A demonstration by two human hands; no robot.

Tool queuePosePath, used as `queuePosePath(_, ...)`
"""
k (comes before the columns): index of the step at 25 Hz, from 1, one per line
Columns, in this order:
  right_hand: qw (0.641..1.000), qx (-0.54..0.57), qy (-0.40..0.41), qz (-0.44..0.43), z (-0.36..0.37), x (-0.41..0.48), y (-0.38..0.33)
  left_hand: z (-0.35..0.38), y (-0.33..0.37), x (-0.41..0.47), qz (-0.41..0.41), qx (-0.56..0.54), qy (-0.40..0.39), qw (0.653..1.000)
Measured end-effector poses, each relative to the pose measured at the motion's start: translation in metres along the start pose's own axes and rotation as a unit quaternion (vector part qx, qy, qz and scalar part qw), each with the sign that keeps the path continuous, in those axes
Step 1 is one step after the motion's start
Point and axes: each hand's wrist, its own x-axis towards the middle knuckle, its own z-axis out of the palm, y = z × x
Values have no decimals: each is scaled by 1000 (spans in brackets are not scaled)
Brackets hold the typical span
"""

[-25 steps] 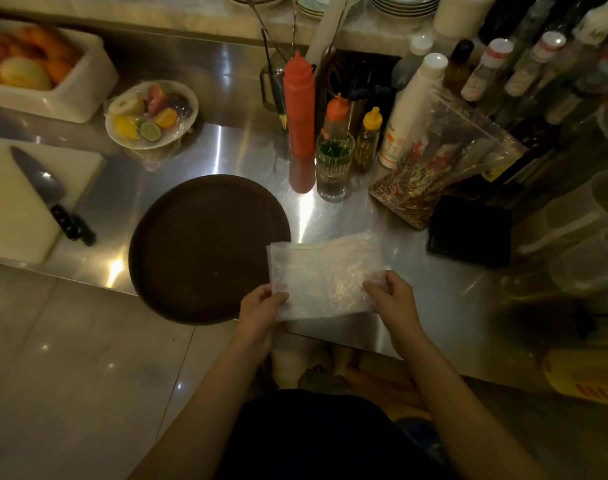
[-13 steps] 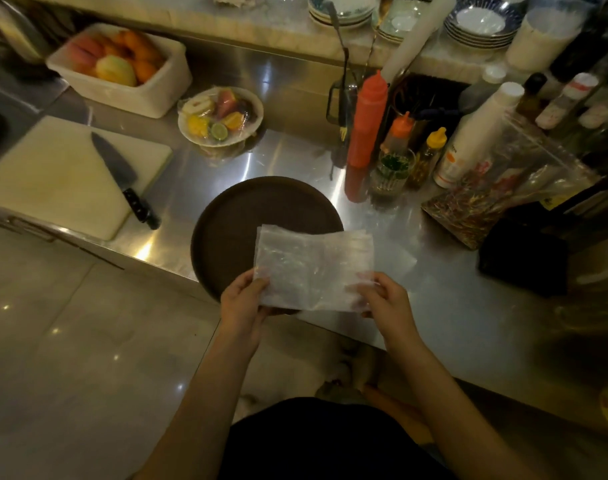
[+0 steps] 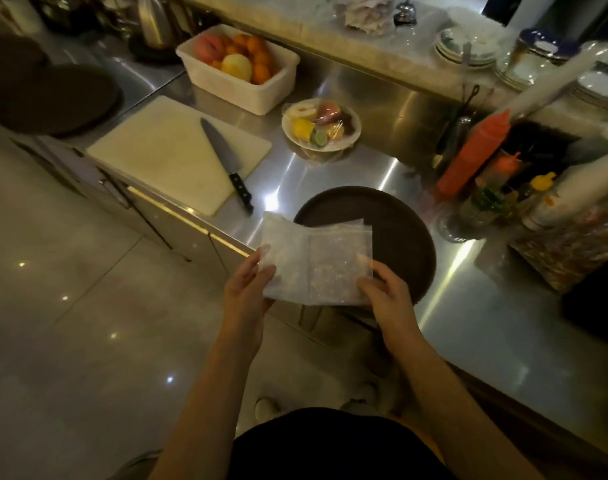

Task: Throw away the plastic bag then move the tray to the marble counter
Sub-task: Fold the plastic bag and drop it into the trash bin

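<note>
Since the earlier frame the plastic bag (image 3: 316, 259) has been folded narrower and carried leftward, pinched by left hand (image 3: 246, 292) and right hand (image 3: 385, 296) above the tray (image 3: 399, 233) on the steel counter (image 3: 469, 306); disposal step underway, bin unseen.

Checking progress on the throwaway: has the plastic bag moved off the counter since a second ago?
Yes. The bag has moved toward the person, past the counter edge.
</note>
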Motion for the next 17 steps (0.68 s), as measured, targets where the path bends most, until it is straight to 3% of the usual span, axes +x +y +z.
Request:
queuePosePath(8,998,20,-50,-28,89,-16,-31,-54,45,-9,97,70,-93,988)
queuePosePath(17,991,67,-112,-26,99,15,-50,-28,46,8,108,144,33,983)
